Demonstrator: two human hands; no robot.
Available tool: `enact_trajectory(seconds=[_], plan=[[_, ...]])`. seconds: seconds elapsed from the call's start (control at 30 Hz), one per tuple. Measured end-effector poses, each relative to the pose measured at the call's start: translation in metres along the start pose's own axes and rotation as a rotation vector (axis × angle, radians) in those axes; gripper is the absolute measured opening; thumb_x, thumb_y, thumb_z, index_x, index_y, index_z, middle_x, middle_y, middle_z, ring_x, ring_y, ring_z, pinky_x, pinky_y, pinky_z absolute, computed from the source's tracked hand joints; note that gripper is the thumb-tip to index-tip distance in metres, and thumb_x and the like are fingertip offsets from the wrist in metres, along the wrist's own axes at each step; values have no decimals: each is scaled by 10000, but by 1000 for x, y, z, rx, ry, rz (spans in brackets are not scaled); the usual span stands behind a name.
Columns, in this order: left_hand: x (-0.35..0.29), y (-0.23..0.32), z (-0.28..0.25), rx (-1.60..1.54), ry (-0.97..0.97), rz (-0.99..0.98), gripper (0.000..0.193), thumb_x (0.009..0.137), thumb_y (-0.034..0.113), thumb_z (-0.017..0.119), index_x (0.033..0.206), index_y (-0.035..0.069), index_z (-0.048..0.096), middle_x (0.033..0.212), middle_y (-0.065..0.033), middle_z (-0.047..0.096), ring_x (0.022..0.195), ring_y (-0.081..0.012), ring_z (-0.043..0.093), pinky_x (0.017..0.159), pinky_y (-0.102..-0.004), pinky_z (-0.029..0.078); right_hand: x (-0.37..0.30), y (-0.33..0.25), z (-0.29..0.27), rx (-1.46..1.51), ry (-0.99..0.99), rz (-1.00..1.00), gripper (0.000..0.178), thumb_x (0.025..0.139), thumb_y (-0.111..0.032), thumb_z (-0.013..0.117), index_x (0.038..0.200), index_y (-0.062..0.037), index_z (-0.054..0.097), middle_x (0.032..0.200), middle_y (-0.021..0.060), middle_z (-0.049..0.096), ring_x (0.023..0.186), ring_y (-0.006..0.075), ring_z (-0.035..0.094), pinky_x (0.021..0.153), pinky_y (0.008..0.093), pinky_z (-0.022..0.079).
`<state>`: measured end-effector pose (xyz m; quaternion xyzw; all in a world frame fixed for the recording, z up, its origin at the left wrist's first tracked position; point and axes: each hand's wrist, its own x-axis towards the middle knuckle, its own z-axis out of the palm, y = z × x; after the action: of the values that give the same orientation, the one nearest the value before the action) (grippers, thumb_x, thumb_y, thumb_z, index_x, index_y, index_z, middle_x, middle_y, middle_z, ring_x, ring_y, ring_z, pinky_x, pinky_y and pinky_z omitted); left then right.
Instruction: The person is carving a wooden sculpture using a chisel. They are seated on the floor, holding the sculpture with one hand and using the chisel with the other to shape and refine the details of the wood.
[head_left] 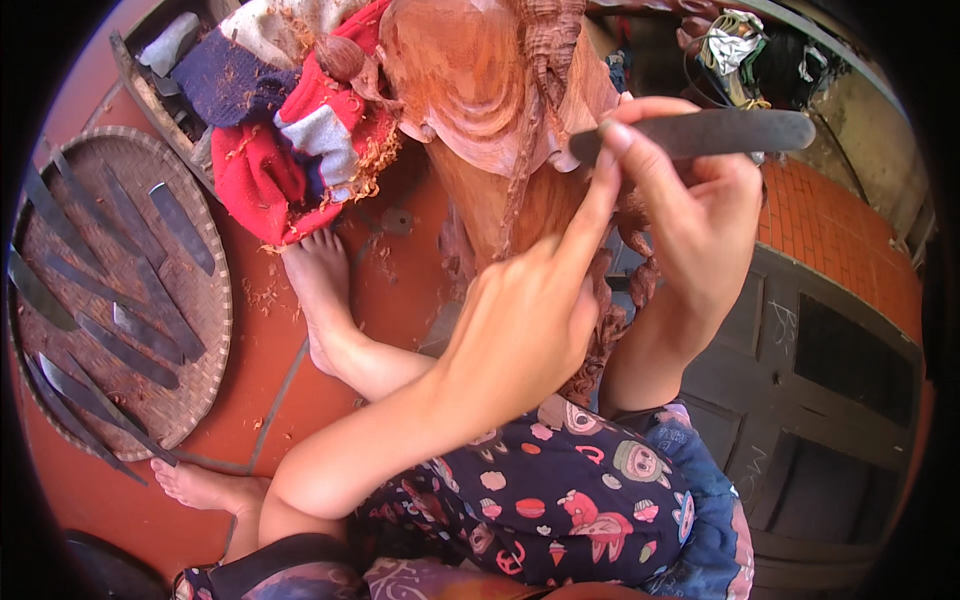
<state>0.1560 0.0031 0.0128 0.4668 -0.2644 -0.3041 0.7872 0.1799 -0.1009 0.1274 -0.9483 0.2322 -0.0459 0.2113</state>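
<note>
A flat, dark metal carving chisel (725,134) with a rounded end lies crosswise in my right hand (695,215), pinched between thumb and fingers. My left hand (530,310) has its index finger stretched up to the chisel's left end, seemingly touching it. The other fingers of that hand look curled, partly hidden. Just beyond my hands stands a large reddish-brown wood carving (460,70), with wavy ridges cut into its surface and a twisted, rope-like strand running down it.
On the left, a round woven tray (215,330) holds several dark flat carving blades (130,350). Red, navy and grey cloths (290,150) with wood shavings lie beside the carving. Shavings dot the red tile floor (270,370). A dark panelled door (800,400) is at right.
</note>
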Motion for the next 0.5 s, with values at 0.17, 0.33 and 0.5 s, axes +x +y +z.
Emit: enact_trajectory(seconds=[0.17, 0.33, 0.5], plan=[[0, 0, 1, -18, 0, -41, 871, 844, -20, 554, 1610, 66, 147, 925, -276, 690, 816, -446, 685, 743, -497, 536, 3, 0, 3, -26, 14, -62, 70, 890, 10, 693, 928, 61, 723, 788, 54, 708, 724, 69, 630, 618, 222, 510], [2, 2, 1, 16, 38, 24, 862, 844, -21, 554, 1608, 69, 164, 915, -281, 685, 831, -445, 683, 751, -491, 535, 3, 0, 0, 59, 14, -2, 102, 919, 9, 697, 999, 71, 701, 894, 56, 713, 781, 77, 648, 683, 199, 505], [0, 3, 1, -81, -56, -167, 858, 845, -11, 560, 1606, 74, 175, 916, -295, 674, 837, -456, 677, 748, -504, 527, 2, -1, -2, -54, -56, -57, 103, 912, 16, 700, 1002, 67, 702, 878, 44, 706, 784, 69, 635, 666, 192, 485]])
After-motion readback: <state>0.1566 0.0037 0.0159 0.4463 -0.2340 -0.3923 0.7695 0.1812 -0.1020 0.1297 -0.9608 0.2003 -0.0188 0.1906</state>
